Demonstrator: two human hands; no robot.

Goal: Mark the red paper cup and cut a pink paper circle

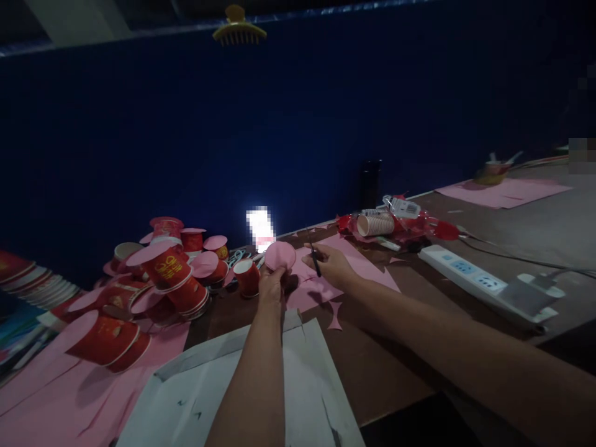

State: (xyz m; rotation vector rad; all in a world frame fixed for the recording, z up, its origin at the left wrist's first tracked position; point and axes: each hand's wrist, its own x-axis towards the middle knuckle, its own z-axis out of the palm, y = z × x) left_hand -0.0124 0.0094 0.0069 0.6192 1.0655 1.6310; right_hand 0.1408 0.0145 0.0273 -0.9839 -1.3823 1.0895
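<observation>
My left hand [271, 284] is closed around a small cup topped with a round pink paper disc [280, 255], held just above the brown table [372, 360]. To its right, my right hand [329, 264] grips dark scissors [315, 259], their blades pointing up beside the disc. Both hands hover over a cut sheet of pink paper [321, 282]. A single red paper cup [246, 277] stands just left of my left hand.
A heap of red cups capped with pink discs [162, 273] lies at left on more pink paper [41, 391]. White paper [195, 397] lies near me. A sleeve of cups [379, 223], a white power strip [470, 271] and a blue partition wall [298, 124] lie beyond.
</observation>
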